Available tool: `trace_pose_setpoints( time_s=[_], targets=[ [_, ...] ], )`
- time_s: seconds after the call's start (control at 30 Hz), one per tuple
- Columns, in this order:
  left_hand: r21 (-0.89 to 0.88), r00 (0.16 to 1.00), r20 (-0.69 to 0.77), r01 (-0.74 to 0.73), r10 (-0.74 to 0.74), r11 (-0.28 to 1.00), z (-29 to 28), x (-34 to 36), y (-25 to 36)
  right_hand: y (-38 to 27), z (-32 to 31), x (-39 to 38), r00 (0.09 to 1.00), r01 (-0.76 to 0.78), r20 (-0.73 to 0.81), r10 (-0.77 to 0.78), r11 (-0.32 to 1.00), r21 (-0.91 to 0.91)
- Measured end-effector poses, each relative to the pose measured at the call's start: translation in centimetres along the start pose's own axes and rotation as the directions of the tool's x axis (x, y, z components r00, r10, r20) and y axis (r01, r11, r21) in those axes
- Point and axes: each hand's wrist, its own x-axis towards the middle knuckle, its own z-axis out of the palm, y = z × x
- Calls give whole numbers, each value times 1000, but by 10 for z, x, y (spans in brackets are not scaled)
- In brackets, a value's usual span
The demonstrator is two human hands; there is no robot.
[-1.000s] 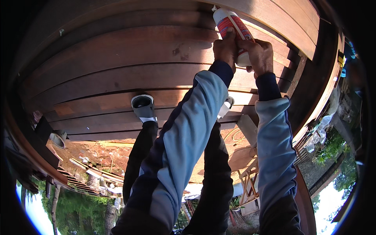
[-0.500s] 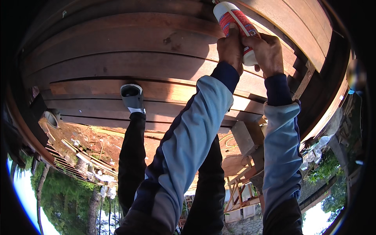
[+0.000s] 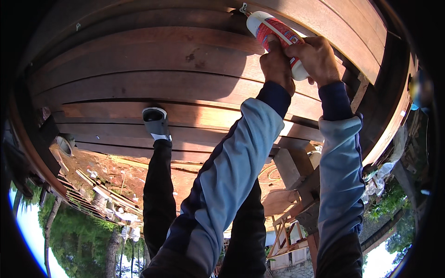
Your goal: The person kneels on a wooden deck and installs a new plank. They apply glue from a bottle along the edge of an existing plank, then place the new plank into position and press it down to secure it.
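Both hands are wrapped round a white plastic squeeze bottle (image 3: 281,33) with a red and blue label. It slants with its narrow tip toward the upper left, close to the dark reddish wooden planks (image 3: 153,51). My left hand (image 3: 276,64) grips the near part of the bottle, its thumb along the label. Closed round the other side is my right hand (image 3: 317,58), beside the white base. A small whitish bit (image 3: 243,8) shows at the bottle's tip; whether it is squeezed-out glue I cannot tell.
My shoe (image 3: 155,119) rests on the lower planks. Lighter planks (image 3: 345,28) rise at the upper right. Below the planks' edge lie reddish soil (image 3: 125,169), scrap timber (image 3: 104,192) and a grey block (image 3: 288,167). A wooden frame (image 3: 287,236) stands farther down.
The bottle's tip has swung a little left and lower in view, with both hands still holding it. The whitish bit at the tip now shows. The whole view has shifted slightly.
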Motion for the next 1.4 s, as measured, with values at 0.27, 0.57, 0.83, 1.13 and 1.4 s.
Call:
trace_pose_setpoints(
  time_s=[0.27, 0.57, 0.83, 1.13, 1.4],
  targets=[
    [-119, 1000, -11, -10, 8, 993, 10, 3, -3, 6, -1, 20, 976, 199, -54, -211, 964, -174],
    [90, 994, 71, -87, 81, 992, -9, 19, -8, 26, 12, 13, 999, -3, -52, 10, 992, 128],
    [241, 986, 133, -132, 102, 961, -36, 47, -26, 59, 31, 8, 996, -60, -33, 84, 893, 445],
    [715, 960, 186, -280, 211, 641, -61, 40, -43, 122, 45, 1, 989, -144, 136, 63, 642, 753],
    [715, 915, 218, -386, 339, 583, -64, 24, -60, 156, 54, -1, 986, -143, 169, -8, 493, 858]
  ],
)
